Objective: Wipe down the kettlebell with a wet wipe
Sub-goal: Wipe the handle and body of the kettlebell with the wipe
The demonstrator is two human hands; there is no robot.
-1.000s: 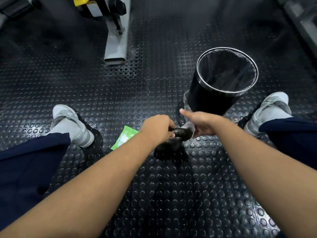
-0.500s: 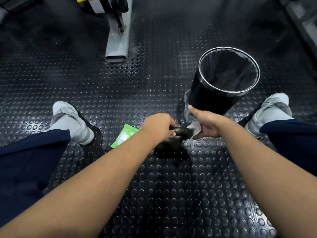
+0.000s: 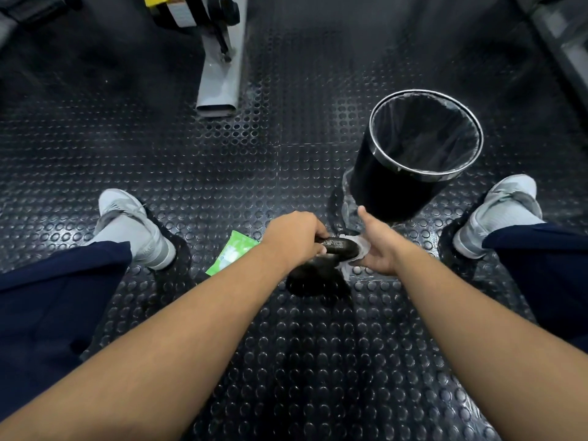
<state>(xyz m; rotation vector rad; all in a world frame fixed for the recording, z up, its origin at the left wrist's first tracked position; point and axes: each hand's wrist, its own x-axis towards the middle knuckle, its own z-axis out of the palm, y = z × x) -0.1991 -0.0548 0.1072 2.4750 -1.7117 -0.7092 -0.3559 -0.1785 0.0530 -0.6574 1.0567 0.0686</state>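
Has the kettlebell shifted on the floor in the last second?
No. The kettlebell sits just as close to the green packet as before, the left hand gripping its handle.

Kettlebell between the feet — packet left, bin behind-right.

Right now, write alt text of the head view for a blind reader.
A person's left-hand grip holds the handle of a black kettlebell on a studded floor while the right-hand grip presses a white wet wipe to the handle's end. A green packet lies left of it, a lined black bin beyond.
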